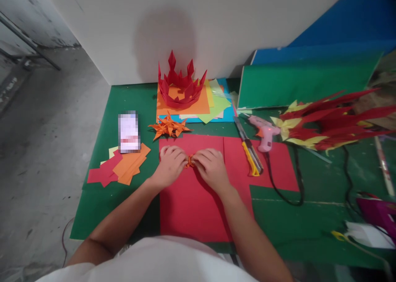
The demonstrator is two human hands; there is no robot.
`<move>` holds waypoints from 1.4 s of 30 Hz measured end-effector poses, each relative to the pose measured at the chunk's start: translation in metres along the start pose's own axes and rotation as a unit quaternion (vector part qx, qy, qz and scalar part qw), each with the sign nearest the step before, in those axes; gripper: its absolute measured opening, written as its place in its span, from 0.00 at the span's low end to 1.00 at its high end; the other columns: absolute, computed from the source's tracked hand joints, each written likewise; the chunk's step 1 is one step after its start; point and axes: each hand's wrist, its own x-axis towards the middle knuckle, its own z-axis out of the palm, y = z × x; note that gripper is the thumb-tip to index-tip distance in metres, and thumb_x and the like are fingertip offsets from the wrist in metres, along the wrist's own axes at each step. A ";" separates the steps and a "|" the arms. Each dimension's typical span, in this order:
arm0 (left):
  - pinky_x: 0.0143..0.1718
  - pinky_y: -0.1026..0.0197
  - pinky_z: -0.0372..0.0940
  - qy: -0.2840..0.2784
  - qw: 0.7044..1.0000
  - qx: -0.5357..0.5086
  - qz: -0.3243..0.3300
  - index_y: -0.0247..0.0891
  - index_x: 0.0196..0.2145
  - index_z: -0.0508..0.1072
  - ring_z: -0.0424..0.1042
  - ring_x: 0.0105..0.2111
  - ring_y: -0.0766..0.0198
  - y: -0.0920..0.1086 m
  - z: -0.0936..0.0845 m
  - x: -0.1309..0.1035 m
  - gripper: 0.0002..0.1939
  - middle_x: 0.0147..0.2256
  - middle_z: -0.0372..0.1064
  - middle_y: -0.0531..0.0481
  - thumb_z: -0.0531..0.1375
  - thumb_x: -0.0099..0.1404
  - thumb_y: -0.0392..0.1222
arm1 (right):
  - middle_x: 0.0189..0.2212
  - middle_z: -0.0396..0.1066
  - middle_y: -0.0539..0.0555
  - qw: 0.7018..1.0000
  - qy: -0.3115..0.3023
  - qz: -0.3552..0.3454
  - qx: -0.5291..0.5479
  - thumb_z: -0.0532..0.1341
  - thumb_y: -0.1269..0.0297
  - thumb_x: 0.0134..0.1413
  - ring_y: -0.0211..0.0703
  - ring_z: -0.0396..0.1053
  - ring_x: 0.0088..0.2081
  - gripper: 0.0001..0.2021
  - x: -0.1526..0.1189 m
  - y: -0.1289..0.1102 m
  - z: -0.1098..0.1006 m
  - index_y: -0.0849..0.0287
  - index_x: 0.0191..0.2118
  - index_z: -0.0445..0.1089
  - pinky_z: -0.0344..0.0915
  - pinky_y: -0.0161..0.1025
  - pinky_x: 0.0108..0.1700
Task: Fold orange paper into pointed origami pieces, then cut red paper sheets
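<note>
My left hand (172, 165) and my right hand (211, 166) meet over a red paper sheet (201, 207). Between their fingertips they pinch a small folded orange paper piece (189, 161), mostly covered by the fingers. Just beyond my left hand lies a cluster of orange paper flowers (170, 127) with pointed petals. Further back, a red paper crown (181, 90) stands on stacked coloured sheets. To the right of my right hand are a yellow utility knife (252, 160) and a pink glue gun (264, 133).
A phone (129, 131) lies at the left beside orange and red paper pieces (130, 164). A red and yellow paper crown (328, 121) is at the right. The glue gun's black cord (284, 199) loops across the green table (278, 224). A green board (303, 84) leans behind.
</note>
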 end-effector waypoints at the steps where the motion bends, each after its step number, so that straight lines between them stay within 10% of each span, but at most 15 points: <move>1: 0.50 0.51 0.51 -0.002 1.000 -0.001 0.000 0.38 0.33 0.69 0.65 0.43 0.60 0.001 -0.001 0.000 0.08 0.37 0.72 0.50 0.52 0.69 0.35 | 0.34 0.73 0.54 1.000 -0.002 0.000 0.001 0.53 0.65 0.63 0.45 0.63 0.38 0.10 0.000 0.000 -0.001 0.58 0.34 0.70 0.53 0.42 0.39; 27: 0.50 0.44 0.49 0.236 0.963 0.126 -0.041 0.42 0.30 0.72 0.67 0.44 0.54 -0.012 -0.046 0.054 0.08 0.37 0.74 0.49 0.55 0.66 0.38 | 0.54 0.64 0.63 0.991 0.024 0.132 -0.015 0.53 0.58 0.60 0.57 0.62 0.56 0.19 -0.007 0.015 -0.033 0.57 0.55 0.63 0.61 0.55 0.55; 42: 0.52 0.41 0.50 0.161 0.973 0.163 -0.008 0.44 0.35 0.74 0.66 0.43 0.53 -0.026 -0.016 0.093 0.13 0.34 0.73 0.47 0.50 0.69 0.36 | 0.50 0.65 0.67 0.966 0.057 0.210 -0.136 0.54 0.61 0.57 0.61 0.65 0.50 0.21 -0.014 0.039 -0.026 0.61 0.55 0.60 0.64 0.55 0.47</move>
